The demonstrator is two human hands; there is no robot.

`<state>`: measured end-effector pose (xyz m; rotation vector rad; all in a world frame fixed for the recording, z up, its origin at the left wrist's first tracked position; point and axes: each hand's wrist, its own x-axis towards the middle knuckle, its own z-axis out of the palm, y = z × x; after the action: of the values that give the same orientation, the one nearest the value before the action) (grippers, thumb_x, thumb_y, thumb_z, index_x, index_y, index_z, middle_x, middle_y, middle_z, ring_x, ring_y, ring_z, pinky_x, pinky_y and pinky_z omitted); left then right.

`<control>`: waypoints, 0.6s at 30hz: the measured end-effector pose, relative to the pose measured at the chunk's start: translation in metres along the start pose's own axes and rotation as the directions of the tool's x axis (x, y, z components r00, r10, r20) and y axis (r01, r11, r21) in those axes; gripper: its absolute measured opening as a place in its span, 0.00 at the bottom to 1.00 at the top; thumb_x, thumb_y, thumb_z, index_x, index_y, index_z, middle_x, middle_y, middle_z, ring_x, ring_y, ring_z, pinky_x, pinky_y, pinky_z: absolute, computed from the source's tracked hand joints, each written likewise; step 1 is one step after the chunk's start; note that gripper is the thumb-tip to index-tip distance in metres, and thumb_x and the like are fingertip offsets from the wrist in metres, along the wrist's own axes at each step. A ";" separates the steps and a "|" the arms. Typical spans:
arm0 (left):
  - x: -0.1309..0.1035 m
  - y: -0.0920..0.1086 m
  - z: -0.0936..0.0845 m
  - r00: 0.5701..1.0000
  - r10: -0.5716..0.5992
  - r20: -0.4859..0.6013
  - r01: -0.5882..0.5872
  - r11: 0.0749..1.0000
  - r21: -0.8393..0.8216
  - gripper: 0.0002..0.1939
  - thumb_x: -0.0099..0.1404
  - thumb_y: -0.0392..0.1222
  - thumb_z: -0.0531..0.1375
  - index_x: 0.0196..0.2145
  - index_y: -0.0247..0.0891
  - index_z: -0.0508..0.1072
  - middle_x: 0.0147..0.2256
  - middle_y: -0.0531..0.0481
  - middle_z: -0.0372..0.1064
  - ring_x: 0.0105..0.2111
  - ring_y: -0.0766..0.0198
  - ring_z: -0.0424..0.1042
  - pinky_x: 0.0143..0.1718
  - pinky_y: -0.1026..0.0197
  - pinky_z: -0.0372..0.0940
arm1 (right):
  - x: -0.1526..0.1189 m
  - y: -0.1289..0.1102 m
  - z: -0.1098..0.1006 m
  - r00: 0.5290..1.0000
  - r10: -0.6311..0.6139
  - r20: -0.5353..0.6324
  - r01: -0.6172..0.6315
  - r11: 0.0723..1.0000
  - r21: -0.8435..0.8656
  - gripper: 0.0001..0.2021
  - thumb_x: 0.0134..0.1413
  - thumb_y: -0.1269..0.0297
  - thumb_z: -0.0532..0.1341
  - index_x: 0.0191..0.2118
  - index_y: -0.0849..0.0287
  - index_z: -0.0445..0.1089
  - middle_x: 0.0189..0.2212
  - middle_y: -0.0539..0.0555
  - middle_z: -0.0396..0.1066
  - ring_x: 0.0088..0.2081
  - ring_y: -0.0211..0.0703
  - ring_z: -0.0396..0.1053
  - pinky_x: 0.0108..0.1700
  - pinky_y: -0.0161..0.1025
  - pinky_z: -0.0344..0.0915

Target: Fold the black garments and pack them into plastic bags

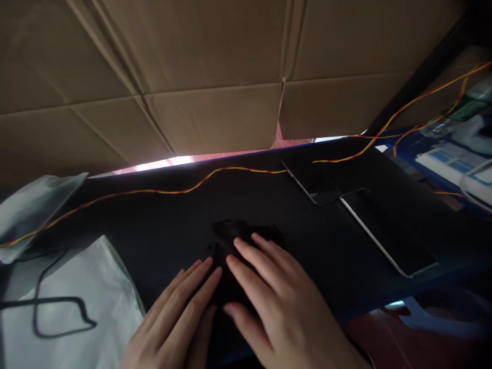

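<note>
Dark, limp material, perhaps a cloth or thin bag (234,230), lies on the black tabletop (184,220) in the middle of the head view. My right hand (280,292) rests over it with its fingers stretched out and slightly apart. Beside it, my left hand (180,312) lies with fingers extended, their tips at the near left edge of the dark material. Much of that material is hidden beneath my hands or lost against the black surface, so its exact kind is unclear.
Two dark phones (313,179) lie to the right. A twisted red-yellow wire (226,169) crosses the back below a cardboard panel (215,123). White bags (92,287) and a black cable (63,300) are at left. A blue-white box (453,159) sits far right.
</note>
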<state>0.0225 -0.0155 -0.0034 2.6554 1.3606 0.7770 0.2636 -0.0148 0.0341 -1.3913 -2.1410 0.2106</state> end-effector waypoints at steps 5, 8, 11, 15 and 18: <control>0.020 0.003 0.004 0.993 -0.116 -0.022 0.115 0.991 -0.064 0.32 0.80 0.36 0.54 0.78 0.47 0.58 0.70 0.49 0.70 0.67 0.60 0.75 0.66 0.61 0.72 | 0.002 -0.001 0.038 0.996 0.085 -0.040 -0.083 0.996 0.039 0.15 0.72 0.69 0.63 0.59 0.60 0.78 0.64 0.56 0.78 0.70 0.63 0.70 0.71 0.65 0.69; 0.018 0.003 0.006 0.981 -0.186 -0.060 0.180 0.979 -0.096 0.36 0.81 0.37 0.54 0.80 0.48 0.51 0.70 0.46 0.70 0.65 0.58 0.77 0.64 0.58 0.74 | 0.004 0.002 0.033 0.987 0.115 -0.115 -0.101 0.988 0.116 0.15 0.69 0.79 0.59 0.51 0.57 0.78 0.54 0.52 0.84 0.65 0.58 0.76 0.71 0.62 0.70; 0.015 0.003 0.007 0.979 -0.198 -0.049 0.192 0.977 -0.094 0.39 0.79 0.39 0.57 0.82 0.48 0.47 0.72 0.42 0.67 0.66 0.50 0.76 0.64 0.50 0.76 | 0.007 0.002 0.019 0.964 0.176 -0.200 -0.095 0.928 0.360 0.15 0.66 0.79 0.61 0.50 0.52 0.75 0.49 0.48 0.84 0.58 0.49 0.81 0.69 0.55 0.72; 0.016 0.002 0.004 0.989 -0.149 -0.015 0.146 0.983 -0.107 0.45 0.76 0.43 0.59 0.82 0.50 0.42 0.78 0.40 0.55 0.73 0.38 0.66 0.62 0.41 0.78 | 0.002 0.003 0.009 0.885 0.450 -0.124 -0.174 0.565 0.807 0.13 0.70 0.68 0.61 0.55 0.45 0.70 0.53 0.50 0.83 0.54 0.45 0.83 0.53 0.42 0.82; 0.021 0.003 0.003 0.998 -0.041 0.053 0.047 0.993 -0.113 0.43 0.76 0.41 0.60 0.81 0.53 0.46 0.77 0.42 0.57 0.71 0.42 0.70 0.61 0.45 0.79 | -0.011 0.014 0.011 0.860 0.507 0.055 -0.286 0.391 0.875 0.13 0.74 0.65 0.56 0.58 0.46 0.68 0.57 0.55 0.82 0.54 0.50 0.84 0.50 0.46 0.84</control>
<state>0.0362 -0.0003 0.0031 2.5320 1.3163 0.7528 0.2714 -0.0160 0.0150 -1.1501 -1.0963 1.1146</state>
